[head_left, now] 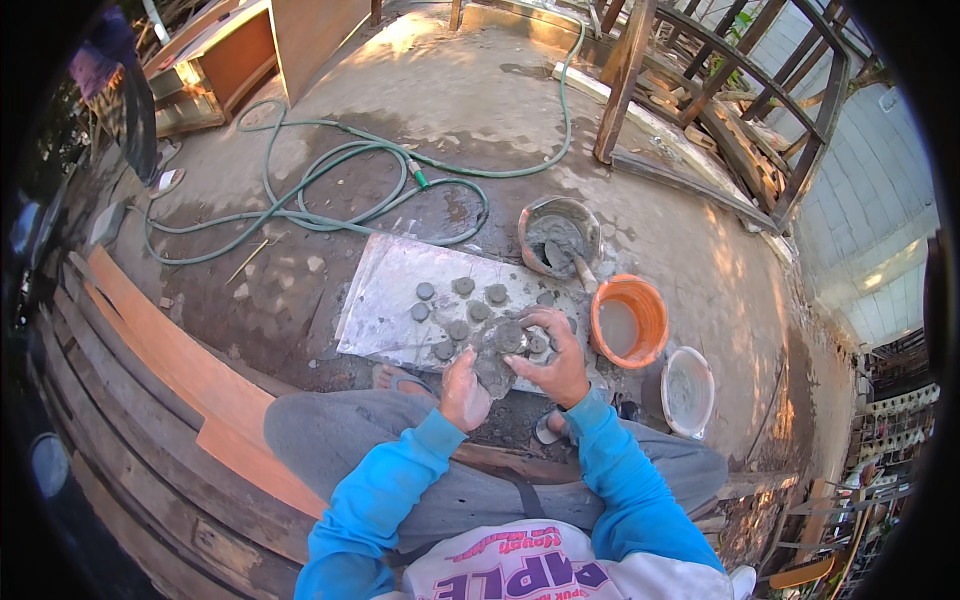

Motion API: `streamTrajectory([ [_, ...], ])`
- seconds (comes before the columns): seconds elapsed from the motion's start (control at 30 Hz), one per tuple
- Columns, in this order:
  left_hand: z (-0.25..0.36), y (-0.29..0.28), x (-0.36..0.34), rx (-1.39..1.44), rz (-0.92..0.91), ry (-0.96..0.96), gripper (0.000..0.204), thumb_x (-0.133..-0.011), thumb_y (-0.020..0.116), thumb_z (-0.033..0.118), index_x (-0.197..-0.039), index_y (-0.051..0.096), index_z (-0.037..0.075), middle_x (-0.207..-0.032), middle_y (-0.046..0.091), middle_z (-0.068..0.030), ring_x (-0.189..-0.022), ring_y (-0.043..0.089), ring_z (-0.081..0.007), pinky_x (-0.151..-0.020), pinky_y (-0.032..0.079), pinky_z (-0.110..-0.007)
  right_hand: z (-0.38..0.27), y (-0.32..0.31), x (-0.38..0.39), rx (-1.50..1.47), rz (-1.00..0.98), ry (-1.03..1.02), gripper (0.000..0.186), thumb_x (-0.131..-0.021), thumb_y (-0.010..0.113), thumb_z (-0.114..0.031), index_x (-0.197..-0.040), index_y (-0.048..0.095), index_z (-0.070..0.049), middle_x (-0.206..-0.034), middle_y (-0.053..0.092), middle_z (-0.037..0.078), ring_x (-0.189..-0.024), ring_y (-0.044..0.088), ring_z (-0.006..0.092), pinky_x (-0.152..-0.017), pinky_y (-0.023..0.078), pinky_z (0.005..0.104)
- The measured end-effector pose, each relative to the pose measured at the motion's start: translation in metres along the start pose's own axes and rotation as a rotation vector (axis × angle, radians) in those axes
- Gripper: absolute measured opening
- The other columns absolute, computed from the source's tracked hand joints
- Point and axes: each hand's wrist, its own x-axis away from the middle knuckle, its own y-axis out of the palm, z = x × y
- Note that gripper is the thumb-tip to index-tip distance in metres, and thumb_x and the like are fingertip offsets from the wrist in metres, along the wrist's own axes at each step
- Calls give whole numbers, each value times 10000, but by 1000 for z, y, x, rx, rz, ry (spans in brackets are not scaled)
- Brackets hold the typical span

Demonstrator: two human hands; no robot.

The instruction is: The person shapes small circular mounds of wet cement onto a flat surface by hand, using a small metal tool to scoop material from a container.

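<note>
One green hose (500, 174) lies in loops on the ground, well beyond the fingers of both hands. Nearer, one pale board (385, 270) spreads beneath and ahead of the fingers. Three buckets stand past the right fingers: one grey bucket (560, 207) with grey mix farther ahead, one orange bucket (652, 335) just to their right, and one white-rimmed bucket (711, 390) farther right and closer in. Two hands meet over the board's near edge: the right hand (560, 362) pinches one round grey piece (509, 338) between thumb and fingers; the left hand (465, 392) is curled beside one dark grey lump (494, 372), and whether its fingers grip that I cannot tell. One wooden-handled tool (584, 272) leans in the grey bucket. Smallest, seven grey discs (463, 286) lie on the board left of and beyond the right fingertips, others partly hidden close beside them
</note>
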Motion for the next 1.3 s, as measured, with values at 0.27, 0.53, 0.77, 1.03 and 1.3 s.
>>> streamTrajectory([
  [0.27, 8, -1, -3, 22, -25, 30, 437, -986, 330, 247, -1358, 388, 25, -1339, 486, -133, -1219, 490, -267, -1025, 408, -442, 11, -5, 1, 349, -58, -103, 369, -677, 790, -228, -991, 649, -95, -1242, 510, 136, -1173, 456, 367, -987, 370, 481],
  [0.53, 3, -3, -11, 47, 71, -27, 451, -979, 376, 239, -1372, 378, 17, -1354, 479, -127, -1234, 477, -269, -1059, 372, -443, 95, -40, -34, 391, 201, 216, 371, -805, 701, -309, -1043, 624, -35, -1142, 559, 174, -1106, 499, 361, -941, 395, 457],
  [0.77, 3, -19, -18, 21, 81, 57, 436, -976, 398, 246, -1352, 406, 25, -1352, 481, -109, -1233, 477, -263, -1054, 374, -436, 252, -60, -79, 870, 84, 597, 578, -844, 648, -395, -1251, 505, -11, -1223, 540, 218, -1141, 501, 386, -977, 386, 475],
  [1.03, -3, -13, -34, 39, 46, 62, 434, -969, 428, 251, -1350, 403, 45, -1330, 487, -94, -1222, 482, -250, -1050, 376, -430, 360, -115, -69, 376, 33, 991, 484, -886, 607, -353, -1203, 518, 1, -1006, 630, 194, -817, 630, 286, -744, 499, 426],
  [1.3, 4, -31, -31, 60, 211, 124, 391, -965, 446, 261, -1304, 450, 66, -1285, 510, -70, -1182, 500, -226, -1020, 394, -417, 150, -97, 14, -746, 160, 666, 355, -922, 573, -210, -1222, 520, -28, -1019, 569, 70, -732, 578, 135, -625, 485, 276],
])
